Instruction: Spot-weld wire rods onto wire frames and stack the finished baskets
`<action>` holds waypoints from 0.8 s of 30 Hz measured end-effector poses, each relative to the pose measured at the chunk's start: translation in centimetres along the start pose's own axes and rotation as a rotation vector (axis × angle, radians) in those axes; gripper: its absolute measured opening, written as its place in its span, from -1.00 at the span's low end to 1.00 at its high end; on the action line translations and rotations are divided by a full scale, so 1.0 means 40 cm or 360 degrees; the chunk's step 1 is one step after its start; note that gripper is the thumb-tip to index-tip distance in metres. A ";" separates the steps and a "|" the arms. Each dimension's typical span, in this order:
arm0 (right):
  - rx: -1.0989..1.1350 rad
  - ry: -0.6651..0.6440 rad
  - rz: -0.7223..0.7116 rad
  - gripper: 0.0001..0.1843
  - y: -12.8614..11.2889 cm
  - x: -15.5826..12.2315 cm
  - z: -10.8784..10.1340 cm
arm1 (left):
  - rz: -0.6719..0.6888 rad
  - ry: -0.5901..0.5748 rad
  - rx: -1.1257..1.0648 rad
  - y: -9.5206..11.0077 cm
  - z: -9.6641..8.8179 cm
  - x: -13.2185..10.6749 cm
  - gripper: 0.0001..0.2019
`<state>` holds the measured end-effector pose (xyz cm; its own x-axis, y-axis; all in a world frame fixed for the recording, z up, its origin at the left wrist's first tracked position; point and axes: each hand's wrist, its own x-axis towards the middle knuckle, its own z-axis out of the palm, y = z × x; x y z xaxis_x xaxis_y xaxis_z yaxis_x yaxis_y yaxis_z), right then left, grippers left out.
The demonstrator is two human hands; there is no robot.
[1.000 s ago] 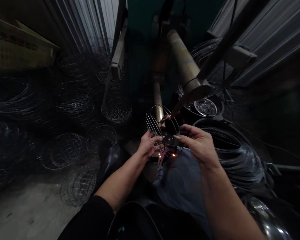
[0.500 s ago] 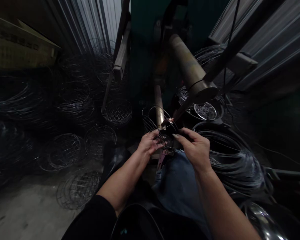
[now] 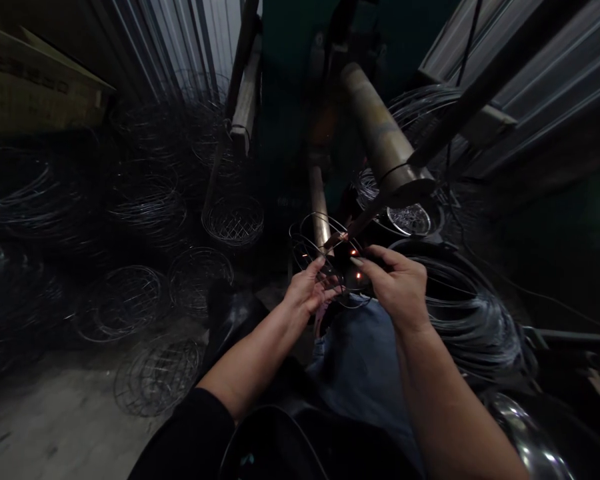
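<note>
Your left hand point(image 3: 306, 288) has its grip pinching the round wire frame point(image 3: 334, 268) just left of the lower metal rod point(image 3: 320, 203); your right hand point(image 3: 401, 283) pinches it to the right; the frame sits at that rod's near end; orange sparks point(image 3: 353, 253) glow right of the rod.

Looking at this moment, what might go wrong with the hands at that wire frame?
Burns: orange sparks glow close to the bare right hand.
Pinching: the left hand is near the end of the lower metal bar, where it might get caught.
Slipping: the wire frame is thin and open, so it could perhaps twist.
</note>
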<state>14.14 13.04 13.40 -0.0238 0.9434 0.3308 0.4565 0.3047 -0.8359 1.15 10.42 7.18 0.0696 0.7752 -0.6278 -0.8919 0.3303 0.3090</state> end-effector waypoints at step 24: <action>-0.0228 -0.0387 -0.1091 -0.58 0.026 -0.476 -0.072 | 0.0782 0.0383 0.0613 -0.228 -0.120 -0.162 -0.44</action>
<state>17.61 -4.97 7.50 -0.5342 0.5552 0.6375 0.3797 0.8313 -0.4058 6.67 -0.19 4.99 -0.4456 0.7577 -0.4769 -0.5677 0.1727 0.8049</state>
